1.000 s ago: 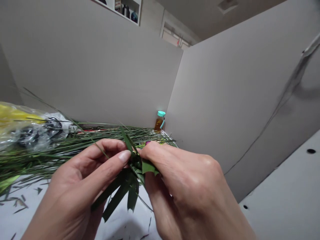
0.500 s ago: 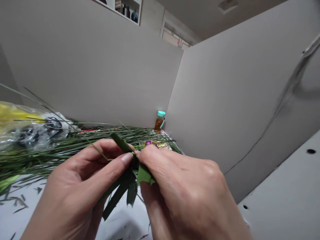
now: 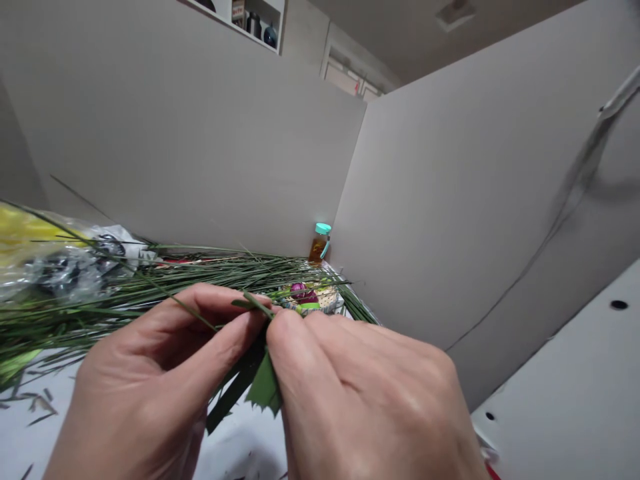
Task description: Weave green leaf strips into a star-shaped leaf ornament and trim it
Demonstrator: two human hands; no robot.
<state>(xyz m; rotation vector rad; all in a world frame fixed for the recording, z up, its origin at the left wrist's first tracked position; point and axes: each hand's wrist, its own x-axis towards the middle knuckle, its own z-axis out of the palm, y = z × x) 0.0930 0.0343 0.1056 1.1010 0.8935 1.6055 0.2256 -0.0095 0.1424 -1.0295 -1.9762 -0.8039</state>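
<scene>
My left hand (image 3: 160, 380) pinches a small bundle of folded green leaf strips (image 3: 265, 385) between thumb and index finger. Pressed against it from the right, my right hand (image 3: 360, 393) also grips the strips, and its fingertips are partly hidden behind its knuckles. Cut leaf ends hang below the fingers, one with a jagged edge. A thin long blade runs from the left hand up to the left. Just beyond the hands lies a round woven piece (image 3: 327, 297) with purple items (image 3: 299, 291) on it.
Long green grass blades (image 3: 200, 275) spread across the table's back. At the left lies a clear plastic bag (image 3: 65, 267) with yellow in it. A bottle with a turquoise lid (image 3: 317, 245) stands in the corner of grey panels. Leaf scraps (image 3: 43, 403) litter the white surface (image 3: 25, 440).
My right hand has shifted slightly, uncovering more of the round woven piece. The leaf strips have turned between my fingers, and the jagged end now points downward.
</scene>
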